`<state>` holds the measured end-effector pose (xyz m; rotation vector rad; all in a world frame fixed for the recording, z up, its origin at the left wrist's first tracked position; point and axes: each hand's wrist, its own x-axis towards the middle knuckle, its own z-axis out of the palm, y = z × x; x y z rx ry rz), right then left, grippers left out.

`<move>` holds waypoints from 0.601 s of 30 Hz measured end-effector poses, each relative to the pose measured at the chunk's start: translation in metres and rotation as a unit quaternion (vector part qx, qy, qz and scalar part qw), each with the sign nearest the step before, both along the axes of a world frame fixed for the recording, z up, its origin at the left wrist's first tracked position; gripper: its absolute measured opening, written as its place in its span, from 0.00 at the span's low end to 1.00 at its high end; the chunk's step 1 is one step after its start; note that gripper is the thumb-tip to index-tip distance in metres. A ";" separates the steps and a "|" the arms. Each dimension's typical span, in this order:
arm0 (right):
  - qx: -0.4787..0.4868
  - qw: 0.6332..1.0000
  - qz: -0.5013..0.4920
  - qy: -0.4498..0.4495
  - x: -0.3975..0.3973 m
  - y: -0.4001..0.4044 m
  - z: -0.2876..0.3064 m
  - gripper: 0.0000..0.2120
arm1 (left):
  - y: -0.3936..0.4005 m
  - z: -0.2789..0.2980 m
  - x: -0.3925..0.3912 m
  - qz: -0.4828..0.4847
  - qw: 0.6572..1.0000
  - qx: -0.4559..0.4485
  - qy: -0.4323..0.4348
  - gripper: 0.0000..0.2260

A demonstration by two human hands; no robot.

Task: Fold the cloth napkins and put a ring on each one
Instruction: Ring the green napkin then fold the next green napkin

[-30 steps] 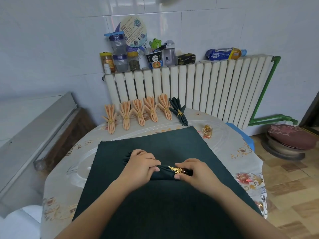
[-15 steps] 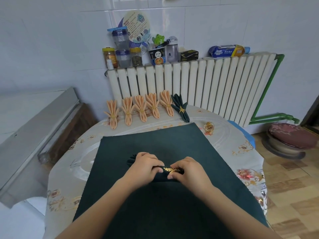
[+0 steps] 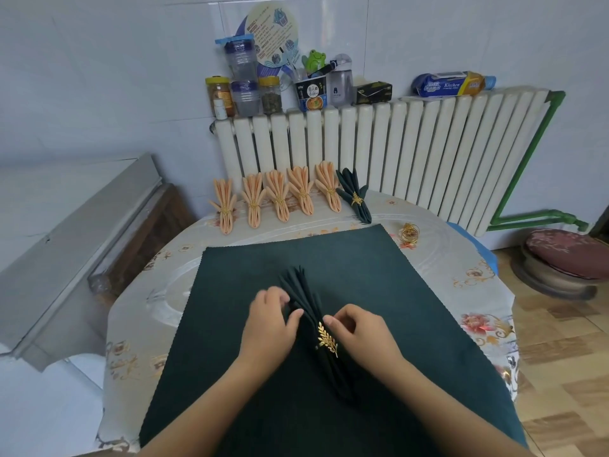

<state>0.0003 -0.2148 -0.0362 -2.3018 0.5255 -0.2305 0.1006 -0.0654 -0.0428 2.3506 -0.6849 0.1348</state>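
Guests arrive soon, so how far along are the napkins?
Done: five peach napkins and one green napkin stand ringed by the radiator. In hand: left hand and right hand adjust a ringed green napkin. Left: the flat green cloth and a spare ring.

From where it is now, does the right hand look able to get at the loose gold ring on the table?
Probably yes. The loose gold ring lies apart on the tablecloth beyond the flat green cloth's far right corner, with nothing visible between it and the right hand. The hand would first have to leave the folded napkin.
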 end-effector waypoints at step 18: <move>0.403 0.910 -0.098 0.021 0.030 -0.003 -0.002 0.06 | -0.026 0.001 -0.006 0.097 0.856 -0.246 0.445 0.06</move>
